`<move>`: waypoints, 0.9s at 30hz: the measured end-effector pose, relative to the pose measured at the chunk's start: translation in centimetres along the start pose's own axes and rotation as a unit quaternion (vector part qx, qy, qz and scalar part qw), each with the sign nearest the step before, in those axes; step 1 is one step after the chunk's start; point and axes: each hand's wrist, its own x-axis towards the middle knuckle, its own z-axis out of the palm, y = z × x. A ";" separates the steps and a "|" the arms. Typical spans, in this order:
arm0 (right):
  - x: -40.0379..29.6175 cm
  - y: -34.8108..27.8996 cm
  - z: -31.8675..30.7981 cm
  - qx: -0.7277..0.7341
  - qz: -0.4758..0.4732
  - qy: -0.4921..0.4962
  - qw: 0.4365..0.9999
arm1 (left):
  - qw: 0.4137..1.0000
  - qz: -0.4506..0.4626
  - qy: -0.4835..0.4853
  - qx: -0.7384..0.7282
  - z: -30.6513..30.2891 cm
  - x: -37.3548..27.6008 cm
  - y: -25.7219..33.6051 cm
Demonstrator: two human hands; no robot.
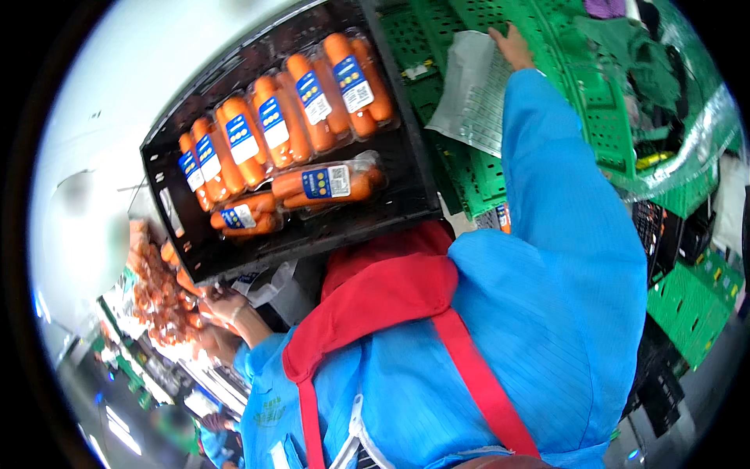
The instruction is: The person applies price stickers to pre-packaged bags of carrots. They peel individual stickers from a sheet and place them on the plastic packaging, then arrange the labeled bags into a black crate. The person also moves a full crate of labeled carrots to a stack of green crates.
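Note:
My right hand [517, 49] reaches up to a green plastic crate [554, 41], thumb and finger apart. A white printed sheet [472, 88] lies right beside it, and I see nothing held. My left hand [227, 306] is at the lower left, just below the corner of a black plastic crate [419, 170]. It is beside a heap of bagged carrots [167, 305]; whether it grips a bag is unclear. In the black crate, several clear packs of carrots [272, 120] with blue and white labels stand in a slanted row. Two more packs [328, 183] lie crosswise in front.
More green crates [697, 305] and a black crate [665, 234] stand to the right, near clear plastic film [697, 146]. Green cloth [633, 53] lies at the upper right. Another person [214, 442] is at the lower left. A red apron [375, 293] hangs against the black crate.

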 end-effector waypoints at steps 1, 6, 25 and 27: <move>0.9 -0.4 0.3 -0.049 0.002 -0.039 0.998 | 0.997 -0.021 -0.079 -0.018 0.2 0.5 1.9; 3.2 0.0 2.3 -0.152 0.016 -0.144 0.978 | 0.992 0.009 0.004 -0.124 7.6 -3.4 8.4; -11.8 -16.6 -28.8 0.292 -0.226 0.136 0.919 | 0.780 -0.207 -0.590 0.021 36.7 -32.7 -2.2; -13.4 -18.1 -30.0 0.374 -0.218 0.148 0.889 | 0.758 -0.179 -0.625 -0.053 38.3 -33.5 -1.8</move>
